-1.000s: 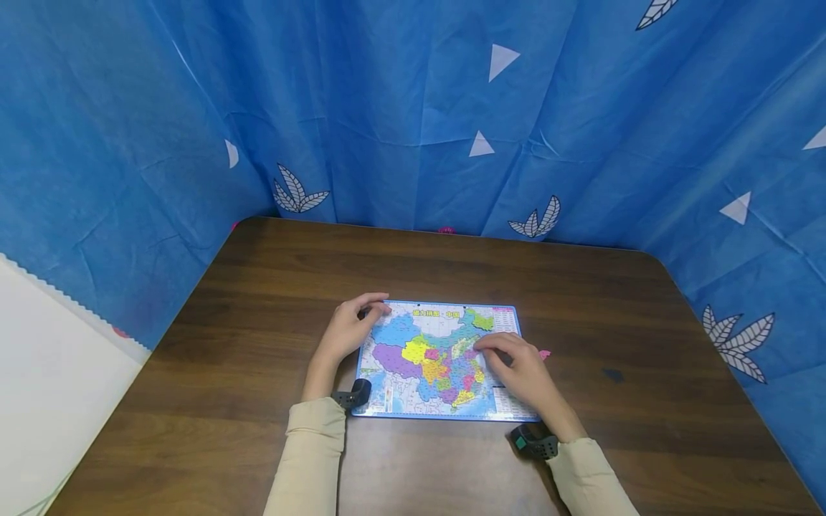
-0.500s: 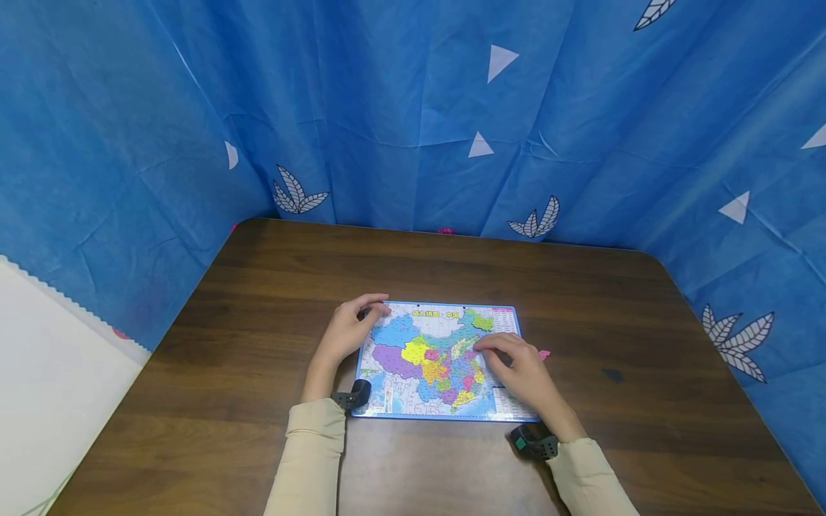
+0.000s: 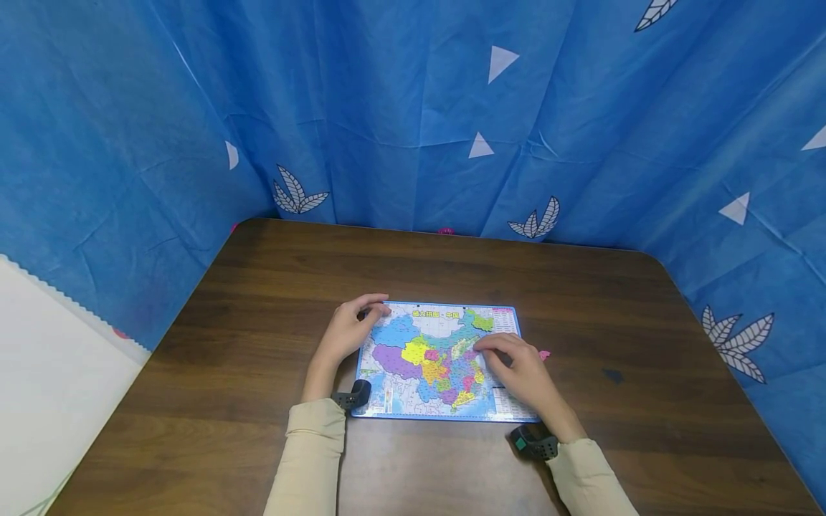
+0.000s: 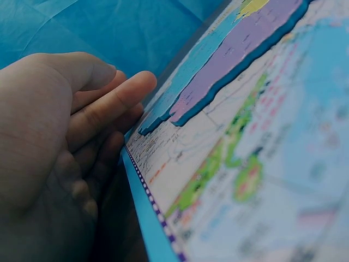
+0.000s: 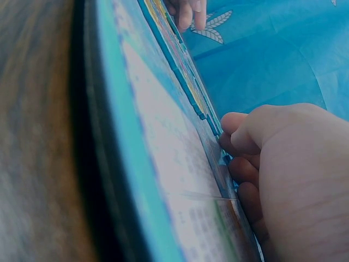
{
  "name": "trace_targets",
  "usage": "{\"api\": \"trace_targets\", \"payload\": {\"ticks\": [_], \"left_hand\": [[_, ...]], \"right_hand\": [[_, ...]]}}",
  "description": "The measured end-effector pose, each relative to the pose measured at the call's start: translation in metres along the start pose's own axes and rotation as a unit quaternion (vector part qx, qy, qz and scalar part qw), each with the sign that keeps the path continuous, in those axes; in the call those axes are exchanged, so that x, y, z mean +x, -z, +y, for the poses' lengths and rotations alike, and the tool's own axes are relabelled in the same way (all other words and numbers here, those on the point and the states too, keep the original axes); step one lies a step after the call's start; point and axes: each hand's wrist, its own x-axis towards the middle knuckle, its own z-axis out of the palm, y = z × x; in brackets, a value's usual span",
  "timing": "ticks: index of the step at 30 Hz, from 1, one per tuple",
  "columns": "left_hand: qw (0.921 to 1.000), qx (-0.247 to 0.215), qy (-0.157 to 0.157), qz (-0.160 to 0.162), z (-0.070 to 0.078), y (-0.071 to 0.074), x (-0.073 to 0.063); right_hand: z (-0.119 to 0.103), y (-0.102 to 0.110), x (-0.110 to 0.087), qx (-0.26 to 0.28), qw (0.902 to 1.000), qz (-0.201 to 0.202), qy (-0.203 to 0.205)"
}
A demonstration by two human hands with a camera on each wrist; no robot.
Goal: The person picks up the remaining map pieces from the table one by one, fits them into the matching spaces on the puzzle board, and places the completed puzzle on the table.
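Observation:
A magnetic map puzzle board (image 3: 403, 408) with a blue border and colourful raised pieces lies on the table. My left hand (image 3: 348, 331) rests at its upper left edge, fingers loosely bent and holding nothing. In the left wrist view those fingers (image 4: 117, 101) are beside the border, close to the blue and purple pieces (image 4: 218, 71). Over the right half of the map, my right hand (image 3: 519, 364) has its fingertips down at the pieces beside a pale green patch (image 3: 461, 349). I cannot tell whether it pinches a piece, as its fingers hide that spot.
A small pink puzzle piece (image 3: 545, 354) shows just past the board's right edge, partly behind the right hand. Farther right, a dark flat piece (image 3: 614, 375) lies on the brown wooden table (image 3: 310, 265). A blue curtain (image 3: 387, 143) hangs behind the table.

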Motion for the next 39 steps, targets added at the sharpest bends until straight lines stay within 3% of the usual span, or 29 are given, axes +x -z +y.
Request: {"api": "trace_targets", "payload": {"ticks": [21, 39], "left_hand": [[1.0000, -0.003, -0.007, -0.005, 0.0024, 0.0015, 0.0045], [1.0000, -0.007, 0.003, -0.005, 0.0016, 0.0011, 0.0009]], "right_hand": [[0.0030, -0.0005, 0.0011, -0.003, 0.9999, 0.011, 0.010], [-0.0001, 0.0013, 0.0012, 0.003, 0.9998, -0.008, -0.016]]}}
